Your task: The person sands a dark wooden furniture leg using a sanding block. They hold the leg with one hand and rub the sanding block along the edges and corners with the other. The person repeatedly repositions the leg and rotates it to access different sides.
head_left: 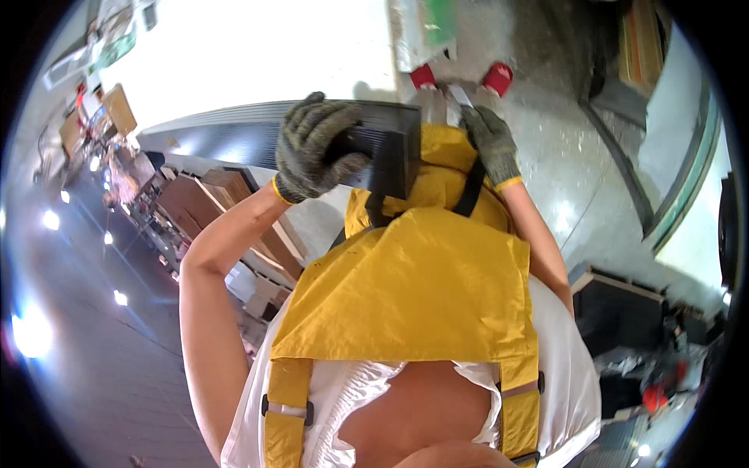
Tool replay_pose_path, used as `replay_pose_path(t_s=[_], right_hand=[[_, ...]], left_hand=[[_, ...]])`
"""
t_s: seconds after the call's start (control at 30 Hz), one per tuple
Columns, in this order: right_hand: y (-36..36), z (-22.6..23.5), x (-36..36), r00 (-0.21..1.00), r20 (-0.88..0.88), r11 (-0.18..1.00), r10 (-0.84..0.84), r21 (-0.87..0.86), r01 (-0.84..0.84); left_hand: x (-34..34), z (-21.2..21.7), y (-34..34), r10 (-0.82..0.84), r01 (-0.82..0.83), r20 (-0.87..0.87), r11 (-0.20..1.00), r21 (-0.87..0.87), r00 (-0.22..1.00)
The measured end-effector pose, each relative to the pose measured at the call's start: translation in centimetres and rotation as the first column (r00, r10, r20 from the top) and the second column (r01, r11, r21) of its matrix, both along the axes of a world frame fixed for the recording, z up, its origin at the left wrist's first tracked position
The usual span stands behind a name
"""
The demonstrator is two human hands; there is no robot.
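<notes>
My left hand (pixel 316 144), in a grey knit glove with a yellow cuff, grips the near end of a long dark ribbed panel (pixel 390 129). Its fingers lie over the ribbed top, and the thumb bends toward the end face. The panel stretches off to the left along a white tabletop (pixel 273 54). Low beside my yellow apron (pixel 413 288), my right hand (pixel 490 140) wears a matching glove and is closed around a thin, pale flat strip (pixel 459 95). Its exact kind is unclear, since the fingers hide its lower part.
My red shoes (pixel 498 78) stand on a grey concrete floor (pixel 562 156). Brown boards (pixel 191 207) lean below the panel at left. A green-edged pale panel (pixel 686 171) rises at right, and a black box (pixel 616 308) sits behind me on that side.
</notes>
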State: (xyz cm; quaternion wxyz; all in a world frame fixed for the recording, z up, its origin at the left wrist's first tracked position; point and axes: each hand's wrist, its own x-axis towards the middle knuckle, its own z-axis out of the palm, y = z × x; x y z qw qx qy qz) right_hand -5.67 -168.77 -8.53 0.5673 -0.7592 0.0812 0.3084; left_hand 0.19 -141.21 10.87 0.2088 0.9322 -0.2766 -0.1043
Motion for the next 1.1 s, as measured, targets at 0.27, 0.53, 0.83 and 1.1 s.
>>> replay_pose_path(t_s=[0.27,0.53,0.83,1.1], right_hand=[[1.4,6.9,4.5,0.634,0.704,0.948,0.319,-0.229,-0.223],[0.4,10.9,4.9,0.608,0.708,0.926,0.358,-0.185,-0.330],[-0.1,10.0,5.9,0.651,0.649,0.914,0.394,-0.202,-0.352],[0.8,14.5,3.2,0.932,0.271,0.960,0.239,0.078,-0.269]], left_hand=[[0.5,0.5,0.2,0.001,-0.001,0.018,1.000,0.005,1.000],[0.5,0.0,0.4,0.027,-0.022,0.076,0.998,-0.059,0.997],[0.1,0.2,0.3,0.072,-0.067,0.057,0.994,-0.086,0.996],[-0.2,0.6,0.2,0.103,-0.100,0.051,0.993,-0.060,0.993]])
